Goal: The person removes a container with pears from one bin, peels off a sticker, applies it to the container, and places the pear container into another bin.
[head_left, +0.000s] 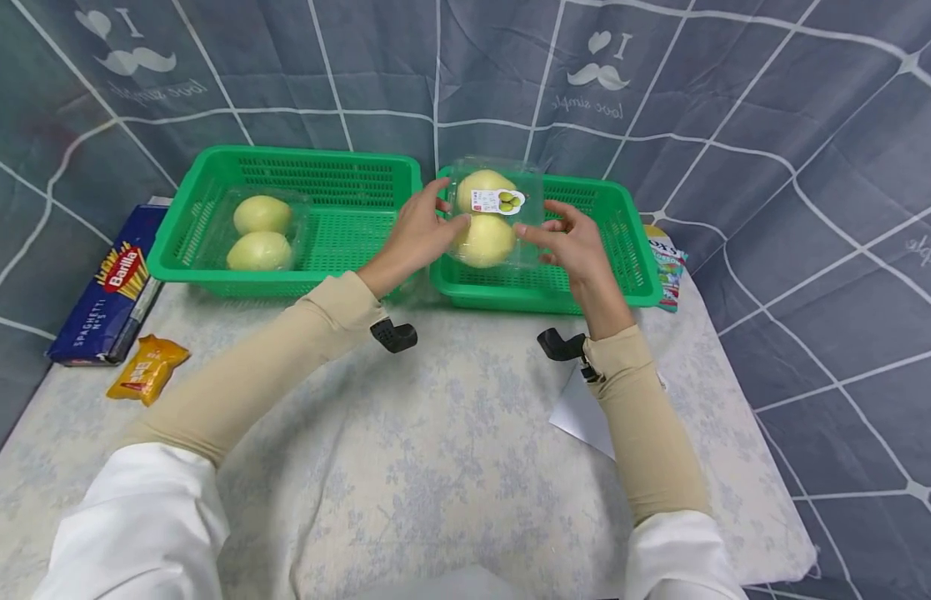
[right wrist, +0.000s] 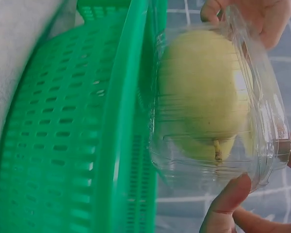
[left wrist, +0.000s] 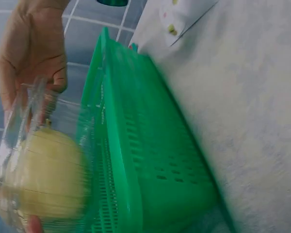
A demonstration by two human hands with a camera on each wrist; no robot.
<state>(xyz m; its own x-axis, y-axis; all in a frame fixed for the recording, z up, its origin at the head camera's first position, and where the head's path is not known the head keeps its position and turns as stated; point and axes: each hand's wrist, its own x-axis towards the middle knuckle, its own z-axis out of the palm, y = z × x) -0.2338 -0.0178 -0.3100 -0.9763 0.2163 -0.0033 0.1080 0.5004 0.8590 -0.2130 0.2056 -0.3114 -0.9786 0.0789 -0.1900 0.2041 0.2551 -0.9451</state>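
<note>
A clear plastic clamshell box (head_left: pixel 530 179) with two pale yellow-green melons (head_left: pixel 486 242) inside and a white label on its lid is held over the right green basket (head_left: pixel 540 302). My left hand (head_left: pixel 423 225) grips its left side, thumb toward the front. On the opposite side my right hand (head_left: pixel 573 242) grips the box with thumb and fingers. In the right wrist view the box (right wrist: pixel 203 167) is beside the basket's rim, a stem showing on one melon (right wrist: pixel 203 82). Another clear box with two similar melons (head_left: pixel 261 250) sits in the left green basket (head_left: pixel 285 287).
At the left lie a blue Barilla spaghetti box (head_left: pixel 108 287) and an orange snack packet (head_left: pixel 148 368). A colourful packet (head_left: pixel 669 275) stands right of the right basket. White paper (head_left: pixel 585 412) lies partly under my right forearm. A grey curtain (head_left: pixel 495 67) hangs behind.
</note>
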